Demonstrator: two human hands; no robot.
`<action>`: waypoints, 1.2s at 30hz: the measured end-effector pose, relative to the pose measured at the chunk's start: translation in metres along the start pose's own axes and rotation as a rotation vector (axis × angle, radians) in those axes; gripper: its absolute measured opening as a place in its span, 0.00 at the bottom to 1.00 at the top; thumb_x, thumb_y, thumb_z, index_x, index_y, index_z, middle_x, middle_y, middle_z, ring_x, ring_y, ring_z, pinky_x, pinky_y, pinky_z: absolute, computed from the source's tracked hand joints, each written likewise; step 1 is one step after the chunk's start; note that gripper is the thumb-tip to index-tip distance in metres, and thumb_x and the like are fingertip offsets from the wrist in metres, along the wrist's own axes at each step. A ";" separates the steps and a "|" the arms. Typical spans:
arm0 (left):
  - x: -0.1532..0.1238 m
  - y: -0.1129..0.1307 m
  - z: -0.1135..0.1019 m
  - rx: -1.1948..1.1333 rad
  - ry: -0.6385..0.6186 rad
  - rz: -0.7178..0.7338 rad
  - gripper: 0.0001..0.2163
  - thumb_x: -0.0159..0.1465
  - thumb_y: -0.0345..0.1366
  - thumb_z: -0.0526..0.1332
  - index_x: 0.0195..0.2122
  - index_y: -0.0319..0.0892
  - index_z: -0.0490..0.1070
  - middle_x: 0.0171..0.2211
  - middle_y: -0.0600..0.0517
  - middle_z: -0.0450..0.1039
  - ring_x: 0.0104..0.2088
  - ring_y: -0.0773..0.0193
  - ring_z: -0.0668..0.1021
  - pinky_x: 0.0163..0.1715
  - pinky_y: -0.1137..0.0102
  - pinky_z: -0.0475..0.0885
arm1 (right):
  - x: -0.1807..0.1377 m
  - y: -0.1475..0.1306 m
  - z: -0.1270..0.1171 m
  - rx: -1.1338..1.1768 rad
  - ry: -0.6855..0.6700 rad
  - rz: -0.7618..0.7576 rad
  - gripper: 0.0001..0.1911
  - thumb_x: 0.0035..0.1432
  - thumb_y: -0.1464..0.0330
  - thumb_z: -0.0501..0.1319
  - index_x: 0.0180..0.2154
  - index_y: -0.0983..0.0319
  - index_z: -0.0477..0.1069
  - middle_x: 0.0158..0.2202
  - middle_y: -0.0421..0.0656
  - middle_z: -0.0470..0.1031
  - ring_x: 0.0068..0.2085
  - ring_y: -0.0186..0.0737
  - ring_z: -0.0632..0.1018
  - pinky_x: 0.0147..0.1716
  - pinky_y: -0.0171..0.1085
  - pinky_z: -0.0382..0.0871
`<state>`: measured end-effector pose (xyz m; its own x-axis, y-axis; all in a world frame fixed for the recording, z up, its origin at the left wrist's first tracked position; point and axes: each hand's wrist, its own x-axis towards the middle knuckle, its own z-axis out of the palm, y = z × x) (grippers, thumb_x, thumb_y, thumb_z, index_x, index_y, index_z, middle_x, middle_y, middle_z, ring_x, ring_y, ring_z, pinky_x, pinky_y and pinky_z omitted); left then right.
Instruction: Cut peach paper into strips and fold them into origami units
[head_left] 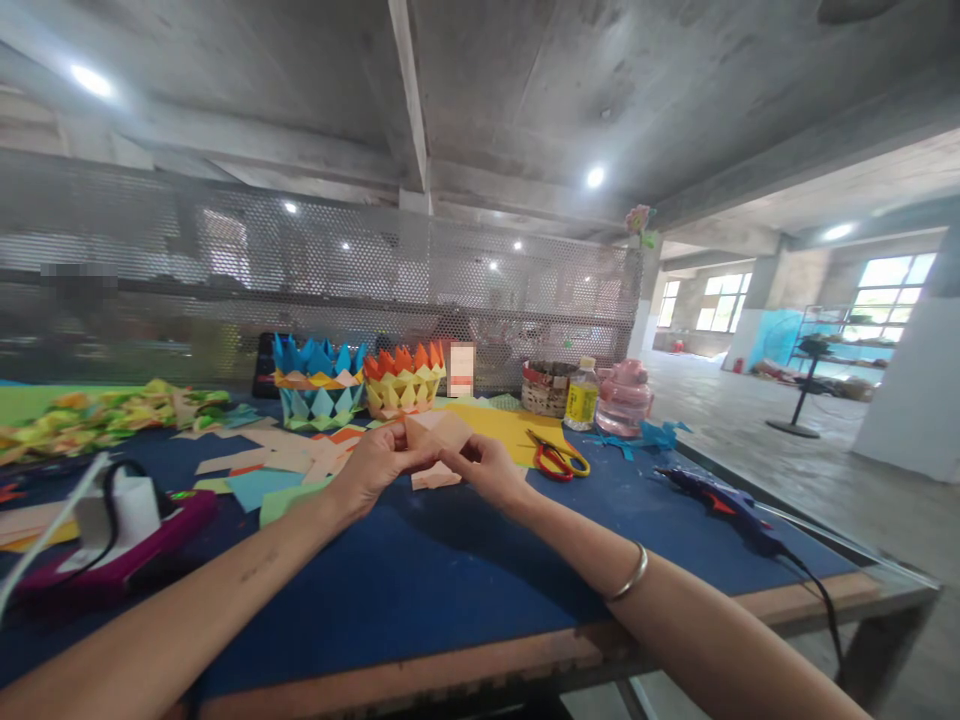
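Both hands meet over the middle of the blue worktop (420,580), above its surface. The left hand (379,465) and the right hand (487,468) each close finger and thumb on one peach-coloured folded paper (442,432), the left gripping its left edge, the right its lower right corner. The paper is held up between them, tilted, just above another peach piece (433,478) that lies flat on the worktop. A metal bangle (632,576) circles the right forearm.

Beyond the hands, on the far side, stand two paper baskets: a blue one (319,385) on the left and an orange-and-yellow one (403,378) just beside it. Loose paper cut-outs (262,465) lie spread to the left of the hands. To the right, red-handled scissors (555,455) rest on a yellow sheet (502,425). Farther right stand a small bottle (581,395) and a pink container (624,395). A dark blue glue gun (724,505) lies near the right edge, and a purple one (112,545) at the near left.
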<state>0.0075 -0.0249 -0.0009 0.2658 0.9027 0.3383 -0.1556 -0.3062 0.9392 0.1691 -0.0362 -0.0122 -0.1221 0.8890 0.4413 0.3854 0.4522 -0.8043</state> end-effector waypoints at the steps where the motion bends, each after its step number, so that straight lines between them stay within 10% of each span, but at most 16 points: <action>1: 0.000 0.000 0.000 0.011 -0.001 0.008 0.10 0.43 0.34 0.70 0.25 0.39 0.73 0.24 0.54 0.75 0.28 0.66 0.75 0.32 0.72 0.70 | 0.000 -0.001 0.000 0.005 -0.004 0.008 0.18 0.47 0.55 0.61 0.26 0.65 0.67 0.20 0.35 0.60 0.22 0.28 0.60 0.20 0.29 0.51; 36: -0.001 -0.002 -0.002 0.152 0.041 -0.070 0.13 0.39 0.38 0.71 0.21 0.41 0.67 0.20 0.55 0.72 0.24 0.64 0.75 0.28 0.70 0.68 | -0.004 -0.006 -0.003 -0.084 0.006 0.025 0.13 0.47 0.62 0.62 0.29 0.67 0.73 0.24 0.40 0.72 0.25 0.31 0.67 0.23 0.30 0.56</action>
<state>0.0056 -0.0244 -0.0031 0.2309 0.9341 0.2722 0.0085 -0.2817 0.9595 0.1699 -0.0427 -0.0081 -0.1062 0.8996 0.4235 0.4637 0.4216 -0.7792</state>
